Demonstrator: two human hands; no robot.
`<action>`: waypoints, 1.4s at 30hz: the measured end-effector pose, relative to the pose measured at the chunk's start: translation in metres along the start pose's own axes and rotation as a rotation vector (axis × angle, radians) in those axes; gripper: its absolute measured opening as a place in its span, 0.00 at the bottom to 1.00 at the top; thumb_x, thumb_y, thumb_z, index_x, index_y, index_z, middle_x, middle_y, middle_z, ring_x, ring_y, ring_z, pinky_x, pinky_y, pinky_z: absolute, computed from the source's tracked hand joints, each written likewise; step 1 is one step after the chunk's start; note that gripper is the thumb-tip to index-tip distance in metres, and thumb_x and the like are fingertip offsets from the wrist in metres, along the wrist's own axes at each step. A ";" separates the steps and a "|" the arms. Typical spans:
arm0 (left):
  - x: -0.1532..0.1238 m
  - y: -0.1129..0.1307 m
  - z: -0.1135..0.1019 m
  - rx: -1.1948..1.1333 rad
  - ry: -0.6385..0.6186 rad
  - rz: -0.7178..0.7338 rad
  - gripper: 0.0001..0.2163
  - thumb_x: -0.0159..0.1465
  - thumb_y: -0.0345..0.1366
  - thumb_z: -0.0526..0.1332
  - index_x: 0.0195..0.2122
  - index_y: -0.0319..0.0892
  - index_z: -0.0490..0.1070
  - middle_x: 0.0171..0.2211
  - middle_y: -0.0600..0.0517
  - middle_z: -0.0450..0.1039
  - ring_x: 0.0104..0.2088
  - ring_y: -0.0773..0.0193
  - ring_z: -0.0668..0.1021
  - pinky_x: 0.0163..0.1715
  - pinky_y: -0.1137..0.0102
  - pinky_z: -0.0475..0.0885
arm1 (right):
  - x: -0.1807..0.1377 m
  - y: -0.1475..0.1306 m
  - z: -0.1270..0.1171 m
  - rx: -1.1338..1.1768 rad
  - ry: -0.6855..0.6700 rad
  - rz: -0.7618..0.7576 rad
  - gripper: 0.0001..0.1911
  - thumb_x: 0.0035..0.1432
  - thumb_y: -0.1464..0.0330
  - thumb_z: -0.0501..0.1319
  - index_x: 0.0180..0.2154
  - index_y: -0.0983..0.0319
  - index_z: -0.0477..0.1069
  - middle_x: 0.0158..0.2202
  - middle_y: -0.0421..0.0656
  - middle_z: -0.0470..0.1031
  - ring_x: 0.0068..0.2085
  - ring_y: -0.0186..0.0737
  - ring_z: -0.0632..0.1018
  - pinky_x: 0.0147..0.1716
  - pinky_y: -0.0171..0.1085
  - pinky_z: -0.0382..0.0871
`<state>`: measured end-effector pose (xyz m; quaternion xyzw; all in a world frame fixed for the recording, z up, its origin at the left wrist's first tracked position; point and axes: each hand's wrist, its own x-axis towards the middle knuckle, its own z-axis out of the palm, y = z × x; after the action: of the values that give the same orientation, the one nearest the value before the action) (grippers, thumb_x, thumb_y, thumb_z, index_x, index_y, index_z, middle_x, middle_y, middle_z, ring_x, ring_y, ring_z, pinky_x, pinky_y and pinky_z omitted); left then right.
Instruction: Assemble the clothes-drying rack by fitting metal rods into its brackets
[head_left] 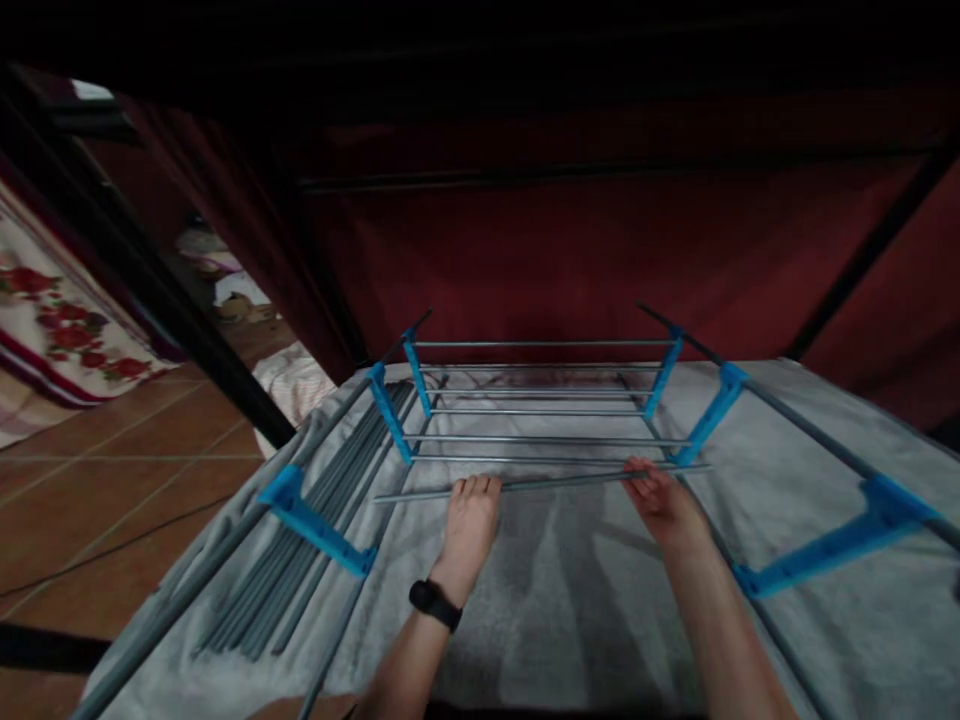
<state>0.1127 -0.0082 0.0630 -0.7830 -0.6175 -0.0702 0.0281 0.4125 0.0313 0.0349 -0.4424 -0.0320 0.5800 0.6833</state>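
A thin grey metal rod point(562, 482) runs crosswise in front of me. Toward its left part, my left hand point(474, 510), with a black watch on the wrist, is closed over it. My right hand point(654, 497) grips the same rod nearer its right end. Just beyond lies a rack frame of long grey side poles point(806, 418) joined by blue plastic brackets point(390, 412). Several crossbars point(555, 440) span the far brackets. The nearer left bracket point(319, 525) and nearer right bracket point(840, 545) have no crossbar between them.
Several loose grey rods point(300, 540) lie in a bundle on the left of the grey cloth point(570, 610). Dark posts point(187, 290) and a red curtain point(585, 250) surround the surface. Left of it are a tiled floor point(172, 440) and a floral blanket point(67, 320).
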 end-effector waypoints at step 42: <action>0.019 -0.018 0.030 -0.010 0.026 0.122 0.14 0.67 0.22 0.53 0.50 0.39 0.71 0.45 0.45 0.74 0.48 0.57 0.75 0.55 0.61 0.65 | 0.012 -0.029 -0.018 -0.181 0.275 0.008 0.18 0.64 0.82 0.48 0.35 0.59 0.72 0.36 0.38 0.76 0.31 0.28 0.80 0.29 0.30 0.78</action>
<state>0.1019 0.0180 0.0353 -0.8183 -0.5679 -0.0814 0.0364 0.4487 0.0334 0.0372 -0.5774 0.0113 0.5114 0.6363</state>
